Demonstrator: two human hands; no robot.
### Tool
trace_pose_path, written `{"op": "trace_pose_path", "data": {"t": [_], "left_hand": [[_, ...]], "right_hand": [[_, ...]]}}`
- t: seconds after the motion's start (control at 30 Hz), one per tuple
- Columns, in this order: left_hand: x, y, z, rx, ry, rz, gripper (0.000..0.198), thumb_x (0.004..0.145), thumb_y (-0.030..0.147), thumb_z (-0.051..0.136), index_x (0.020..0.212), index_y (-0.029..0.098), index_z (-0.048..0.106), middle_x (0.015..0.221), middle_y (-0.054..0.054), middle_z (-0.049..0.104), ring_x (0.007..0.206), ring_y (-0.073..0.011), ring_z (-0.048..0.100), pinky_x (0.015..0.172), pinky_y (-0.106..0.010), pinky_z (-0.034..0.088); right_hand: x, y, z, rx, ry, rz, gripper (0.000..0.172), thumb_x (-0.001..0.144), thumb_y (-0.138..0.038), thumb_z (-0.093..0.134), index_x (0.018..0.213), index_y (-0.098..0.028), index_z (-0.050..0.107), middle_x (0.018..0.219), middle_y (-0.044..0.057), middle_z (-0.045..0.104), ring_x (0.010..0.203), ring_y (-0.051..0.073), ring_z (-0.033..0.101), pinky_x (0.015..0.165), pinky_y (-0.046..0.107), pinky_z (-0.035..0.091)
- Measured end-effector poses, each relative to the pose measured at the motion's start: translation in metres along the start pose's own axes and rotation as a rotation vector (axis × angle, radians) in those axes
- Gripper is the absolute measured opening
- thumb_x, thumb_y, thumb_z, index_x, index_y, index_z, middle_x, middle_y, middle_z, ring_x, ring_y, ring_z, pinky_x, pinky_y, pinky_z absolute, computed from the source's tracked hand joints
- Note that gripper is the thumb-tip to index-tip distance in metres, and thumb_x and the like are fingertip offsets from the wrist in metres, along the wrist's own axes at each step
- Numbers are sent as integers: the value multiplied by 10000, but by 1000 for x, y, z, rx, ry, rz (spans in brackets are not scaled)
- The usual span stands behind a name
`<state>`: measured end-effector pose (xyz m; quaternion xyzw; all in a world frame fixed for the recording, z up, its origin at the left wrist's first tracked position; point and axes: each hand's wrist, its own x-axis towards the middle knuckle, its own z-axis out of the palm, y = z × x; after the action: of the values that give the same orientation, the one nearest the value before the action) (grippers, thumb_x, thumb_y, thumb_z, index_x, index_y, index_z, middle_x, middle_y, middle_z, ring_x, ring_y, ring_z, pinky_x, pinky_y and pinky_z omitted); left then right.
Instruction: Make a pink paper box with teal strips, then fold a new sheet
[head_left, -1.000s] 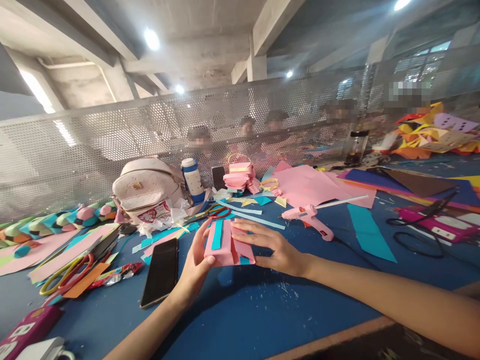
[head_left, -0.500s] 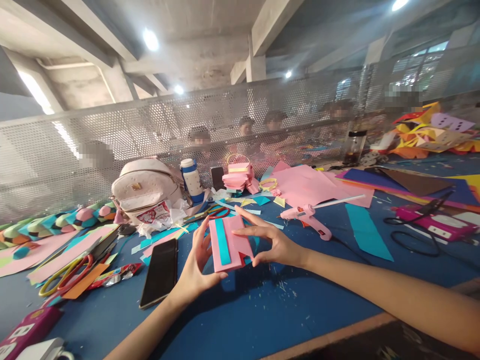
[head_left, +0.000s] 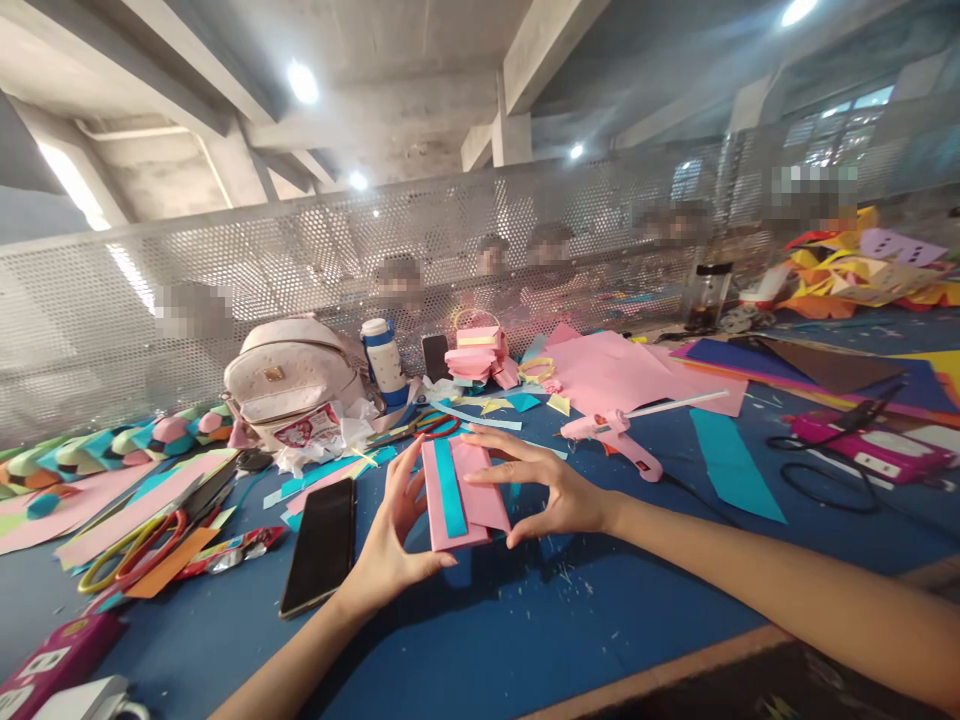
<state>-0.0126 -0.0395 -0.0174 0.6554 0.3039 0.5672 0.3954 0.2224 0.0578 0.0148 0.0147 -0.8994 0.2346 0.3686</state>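
Pink box (head_left: pixel 477 498) is pinched between left hand (head_left: pixel 388 540) and right hand (head_left: pixel 561 492), seemingly so its folded shape is kept.

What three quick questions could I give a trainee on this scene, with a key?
1. Fill in: the pink paper box between the left hand and the right hand bears a ____ strip.
2. True or false: in this view, the bottle stands to the right of the backpack.
3. Which of these is nearest the left hand? A: glue gun; B: flat phone; C: backpack.

Key: 1 blue; 2 true; 3 B.
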Motion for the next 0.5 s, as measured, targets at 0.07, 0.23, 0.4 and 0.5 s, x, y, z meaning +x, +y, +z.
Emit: {"op": "trace_pose_path", "data": {"t": [0.07,0.23,0.4,0.5], "left_hand": [[0,1,0,8,1,14,1085,627,498,870,1515,374,259,1623,-55,48,1434,-391,282,1146,-507,338],[-1,1,2,55,-14,30,1086,621,510,868,1513,373,262,1584,-73,131,1442,-391,261,1151,-514,324],[-3,-1,1,159,-7,21,1096,618,516,867,1514,395,247,1559,-81,144,1438,-400,265,1127,-518,364],[-4,-2,2,196,-1,32,1102,616,503,873,1512,411,240,1551,-77,141,1431,-408,277,1123,-517,376]], "right_hand": [[0,0,0,-9,-2,-10,659,748,-451,799,1347,-284,580,1512,122,405,1442,296,281,1156,511,275],[-2,-1,3,-20,-14,-13,687,741,-444,806,1365,-288,562,1525,112,389,1446,300,273,1166,507,259],[-4,-6,9,31,22,80,935,694,-457,835,1492,-325,367,1576,110,296,1455,302,253,1178,500,227],[-5,-11,13,35,44,142,1011,679,-469,839,1521,-332,296,1600,108,232,1465,312,216,1182,509,207]]}}
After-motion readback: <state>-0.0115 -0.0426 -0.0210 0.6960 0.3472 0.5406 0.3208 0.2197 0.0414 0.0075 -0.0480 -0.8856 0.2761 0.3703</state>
